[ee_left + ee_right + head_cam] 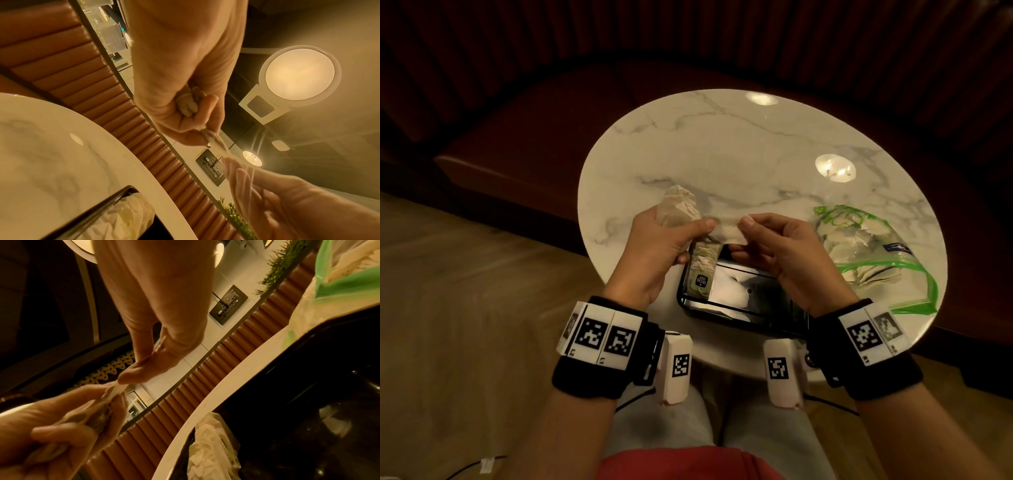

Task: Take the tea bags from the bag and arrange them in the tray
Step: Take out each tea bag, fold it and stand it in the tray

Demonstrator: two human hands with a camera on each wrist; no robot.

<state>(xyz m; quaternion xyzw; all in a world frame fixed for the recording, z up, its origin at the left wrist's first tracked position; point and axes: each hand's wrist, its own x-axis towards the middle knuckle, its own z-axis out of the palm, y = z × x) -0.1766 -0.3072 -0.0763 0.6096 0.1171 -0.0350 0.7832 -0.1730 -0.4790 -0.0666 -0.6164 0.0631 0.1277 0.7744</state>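
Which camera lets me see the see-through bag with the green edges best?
The head view. It shows the whole plastic bag lying on the marble table, right of the black tray, with tea bags inside. The right wrist view catches only a green corner. The left wrist view does not show it.

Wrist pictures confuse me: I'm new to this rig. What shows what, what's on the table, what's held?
No machine here: a person works bare-handed, with cameras on the head and both wrists. The head view looks down on a round marble table. On it lie a black tray with a row of tea bags at its left end, and a green-edged zip bag holding more. The left hand grips a bunch of tea bags; the right hand pinches one tea bag away from it. The wrist views look up along the fingers.
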